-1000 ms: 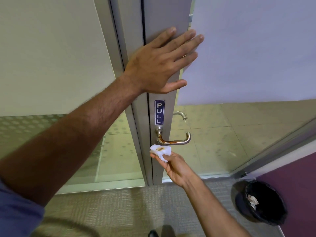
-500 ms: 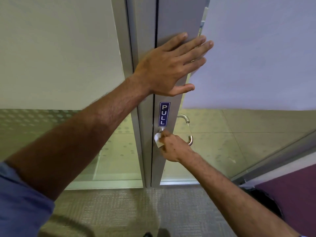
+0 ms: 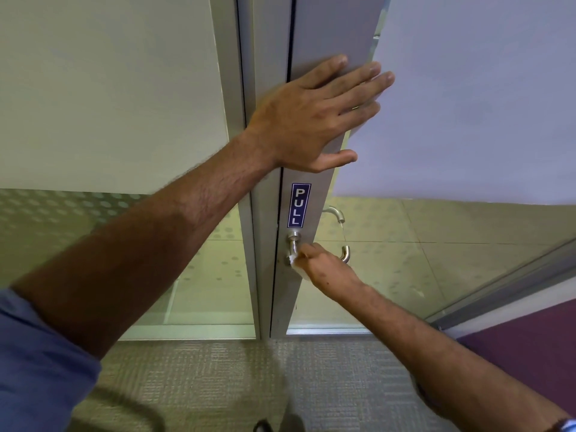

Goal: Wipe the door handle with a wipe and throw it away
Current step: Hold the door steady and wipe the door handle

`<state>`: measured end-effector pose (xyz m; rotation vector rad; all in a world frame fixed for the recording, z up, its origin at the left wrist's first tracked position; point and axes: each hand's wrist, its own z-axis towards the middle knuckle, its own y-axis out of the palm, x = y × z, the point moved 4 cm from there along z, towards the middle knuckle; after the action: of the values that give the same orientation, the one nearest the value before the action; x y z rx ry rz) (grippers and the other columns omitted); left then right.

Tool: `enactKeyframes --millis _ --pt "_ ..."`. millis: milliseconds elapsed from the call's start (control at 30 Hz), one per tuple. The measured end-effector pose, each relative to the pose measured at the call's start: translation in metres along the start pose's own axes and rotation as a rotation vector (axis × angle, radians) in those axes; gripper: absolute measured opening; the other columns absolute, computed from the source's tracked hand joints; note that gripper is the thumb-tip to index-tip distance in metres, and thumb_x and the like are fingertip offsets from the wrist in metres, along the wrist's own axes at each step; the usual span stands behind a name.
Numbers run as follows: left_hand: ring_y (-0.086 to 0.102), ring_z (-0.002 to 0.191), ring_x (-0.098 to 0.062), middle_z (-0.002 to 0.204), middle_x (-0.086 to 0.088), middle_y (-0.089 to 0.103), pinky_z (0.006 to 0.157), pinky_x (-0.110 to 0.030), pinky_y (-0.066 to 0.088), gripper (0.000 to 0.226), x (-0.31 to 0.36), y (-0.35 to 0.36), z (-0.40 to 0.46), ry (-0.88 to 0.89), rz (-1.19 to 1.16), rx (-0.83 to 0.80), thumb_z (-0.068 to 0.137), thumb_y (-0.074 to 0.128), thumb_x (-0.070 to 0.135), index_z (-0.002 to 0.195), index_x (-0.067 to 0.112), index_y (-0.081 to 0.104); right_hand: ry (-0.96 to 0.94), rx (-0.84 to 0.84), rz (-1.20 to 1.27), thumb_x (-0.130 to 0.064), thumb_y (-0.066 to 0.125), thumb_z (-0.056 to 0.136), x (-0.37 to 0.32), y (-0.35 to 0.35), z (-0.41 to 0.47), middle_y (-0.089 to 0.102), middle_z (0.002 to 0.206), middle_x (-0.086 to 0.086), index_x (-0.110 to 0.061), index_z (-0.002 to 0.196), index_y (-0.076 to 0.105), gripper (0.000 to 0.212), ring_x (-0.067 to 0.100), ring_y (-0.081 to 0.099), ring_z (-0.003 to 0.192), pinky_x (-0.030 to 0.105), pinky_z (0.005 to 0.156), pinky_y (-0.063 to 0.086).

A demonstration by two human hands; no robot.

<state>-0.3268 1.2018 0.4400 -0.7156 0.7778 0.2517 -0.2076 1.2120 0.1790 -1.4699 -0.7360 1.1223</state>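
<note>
— Blue sleeve [image 3: 34, 363] nearest us, then our two forearms reaching toward the door. How far along are we?

— Mid-wipe, we'd say. Our right hand [image 3: 324, 269] is closed around the white wipe [image 3: 296, 265], pressing it on the steel door handle [image 3: 344, 254] just below the PULL sticker [image 3: 299, 205]. Only a scrap of wipe shows under the fingers.

— And the left?

— Our left hand [image 3: 314, 120] lies flat and open on the door stile [image 3: 327, 32] above the sticker, gripping nothing, bracing the door.

— Is the handle clean?

— We cannot tell; our hand covers most of the lever. Only its neck and far end show, and those look bare metal.

— What's left?

— Finishing the lever, then binning the wipe. No bin shows beside the door from here.
</note>
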Motion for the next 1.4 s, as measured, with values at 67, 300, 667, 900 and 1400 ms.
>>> enactKeyframes --millis 67,300,667,900,1400 --pt "0.024 0.156 -0.03 0.169 -0.014 0.025 0.125 -0.049 0.017 0.073 0.0 0.0 0.0 -0.001 0.001 -0.004 0.106 0.032 0.062 0.152 0.008 0.047 -0.077 -0.045 -0.061 -0.007 0.058 0.093 0.016 -0.002 -0.011 0.052 0.107 0.003 -0.026 0.116 0.048 0.032 0.021 0.055 0.091 0.031 0.053 0.04" --pt "0.021 0.157 -0.03 0.17 -0.014 0.022 0.126 -0.05 0.016 0.073 -0.002 0.0 -0.001 -0.002 -0.01 -0.021 0.105 0.032 0.062 0.153 0.008 0.045 0.04 0.046 0.134 -0.011 0.062 0.094 0.036 -0.023 0.003 0.065 0.104 0.006 -0.014 0.1 0.075 0.015 0.024 0.064 0.086 0.036 0.075 0.053" --pt "0.025 0.156 -0.031 0.168 -0.015 0.025 0.125 -0.05 0.017 0.072 0.0 0.002 -0.001 0.003 0.004 0.008 0.104 0.034 0.062 0.15 0.008 0.047 -0.039 0.105 0.038 -0.024 0.062 0.094 0.033 -0.003 -0.015 0.066 0.098 0.002 -0.018 0.093 0.075 0.014 0.024 0.061 0.095 0.038 0.061 0.053" --pt "0.024 0.156 -0.032 0.169 -0.016 0.023 0.125 -0.051 0.017 0.074 0.0 0.0 0.0 0.01 0.011 -0.009 0.104 0.032 0.063 0.152 0.007 0.045 -0.129 0.188 -0.155 -0.027 0.069 0.09 0.048 -0.017 -0.026 0.074 0.095 -0.008 -0.02 0.092 0.078 0.012 0.023 0.056 0.09 0.037 0.068 0.049" --pt "0.024 0.156 -0.031 0.169 -0.015 0.024 0.125 -0.051 0.018 0.072 -0.001 0.001 -0.001 -0.003 -0.021 -0.003 0.103 0.036 0.061 0.15 0.008 0.047 -0.016 0.083 -0.099 -0.011 0.065 0.093 0.11 -0.05 -0.022 0.065 0.105 -0.004 -0.013 0.098 0.071 0.008 0.02 0.06 0.086 0.024 0.051 0.044"
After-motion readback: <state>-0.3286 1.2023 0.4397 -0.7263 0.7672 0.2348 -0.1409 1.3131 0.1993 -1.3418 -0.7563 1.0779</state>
